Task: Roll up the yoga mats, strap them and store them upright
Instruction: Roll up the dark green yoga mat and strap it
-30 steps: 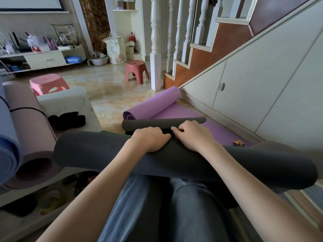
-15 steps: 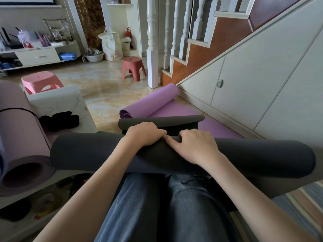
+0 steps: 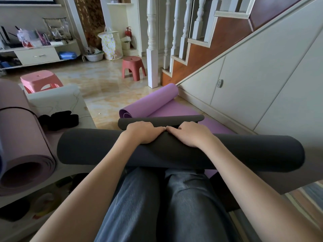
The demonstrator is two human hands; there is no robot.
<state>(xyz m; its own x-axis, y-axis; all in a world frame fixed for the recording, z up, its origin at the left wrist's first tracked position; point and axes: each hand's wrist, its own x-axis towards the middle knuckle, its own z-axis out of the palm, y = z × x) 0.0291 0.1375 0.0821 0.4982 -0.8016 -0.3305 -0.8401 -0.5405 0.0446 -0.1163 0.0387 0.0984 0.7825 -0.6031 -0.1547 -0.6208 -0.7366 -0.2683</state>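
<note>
A thick dark grey yoga mat roll lies sideways across my lap. My left hand and my right hand sit side by side on top of its middle. Their fingers curl over the far side and the fingertips nearly meet. Just beyond my hands a thinner dark grey curl of mat lies on the floor. Behind that, a purple mat is partly rolled, and its flat part runs back under the dark mat.
A rolled mauve mat with a dark band lies on a low white table at my left. Black straps are piled on that table. A red stool, a pink stool and a stair post stand farther off. Stair cabinets line the right.
My hands have drawn a little closer together on the roll, so their fingertips nearly touch. The roll's right end sits higher and hides a small coloured cube on the purple mat.
</note>
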